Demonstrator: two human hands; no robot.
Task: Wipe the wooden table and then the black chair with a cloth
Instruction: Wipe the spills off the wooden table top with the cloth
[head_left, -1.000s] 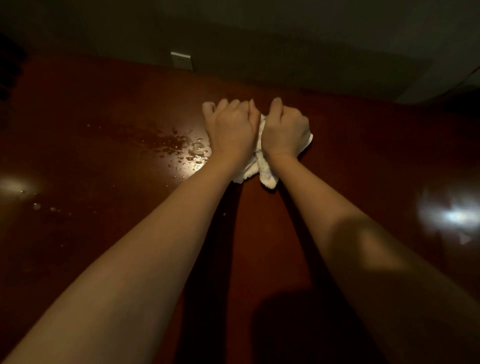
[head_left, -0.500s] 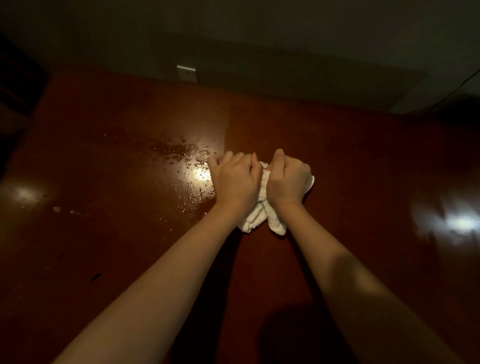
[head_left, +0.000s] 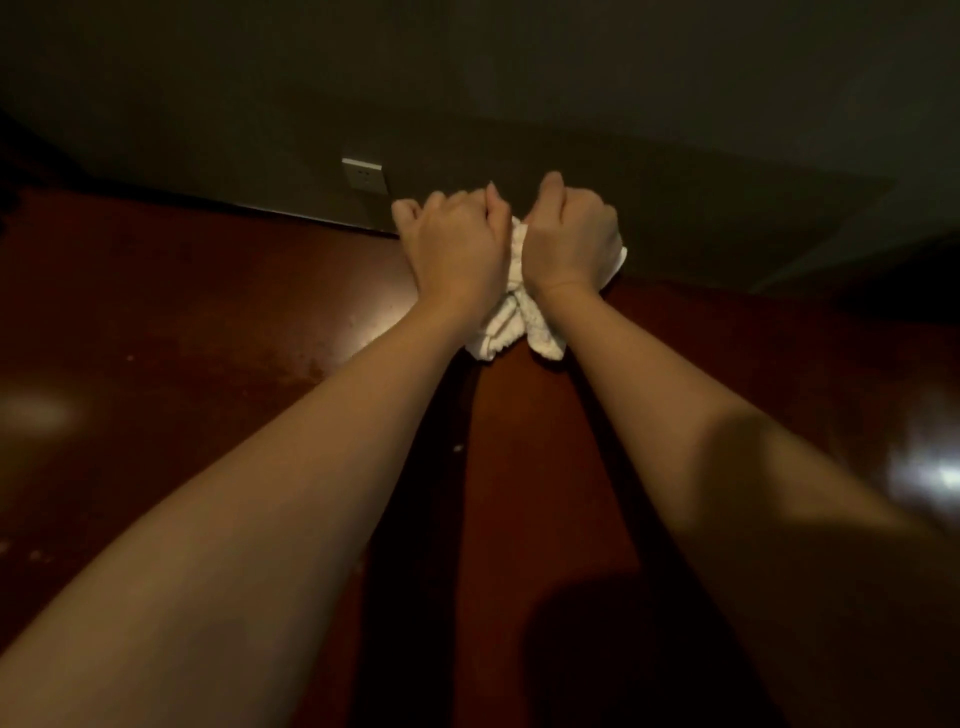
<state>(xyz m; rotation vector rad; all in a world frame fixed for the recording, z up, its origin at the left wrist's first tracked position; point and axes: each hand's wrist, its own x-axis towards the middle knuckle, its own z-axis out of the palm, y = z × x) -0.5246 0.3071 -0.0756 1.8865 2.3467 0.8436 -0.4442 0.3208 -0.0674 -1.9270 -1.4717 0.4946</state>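
Listing contents from the left, with the white cloth (head_left: 511, 317) as the reference point. Item: wooden table (head_left: 208, 322), dark reddish and glossy, extending far to the left of the cloth and also past it on the right; a soft patch of reflected light sits on its surface well left of the cloth and nearer the viewer, and faint pale specks lie between that patch and the cloth. Item: wall socket plate (head_left: 364, 174), light-coloured, fixed to the dim wall beyond the table's far edge, up and left of the cloth. Item: left hand (head_left: 457, 244), knuckles up, fingers curled down over the left part of the cloth and gripping it against the tabletop. Item: the cloth itself, bunched, lying on the table at its far edge next to the wall (its loose folds spill out toward the viewer between the two wrists). Item: right hand (head_left: 571, 239), just beside the left one, fingers likewise curled and clamped on the right part of the cloth, a corner of which shows past the hand's outer side. Item: a brighter glare on the tabletop, well right of the cloth and nearer the viewer. Both forearms are bare and reach forward from the bottom corners.
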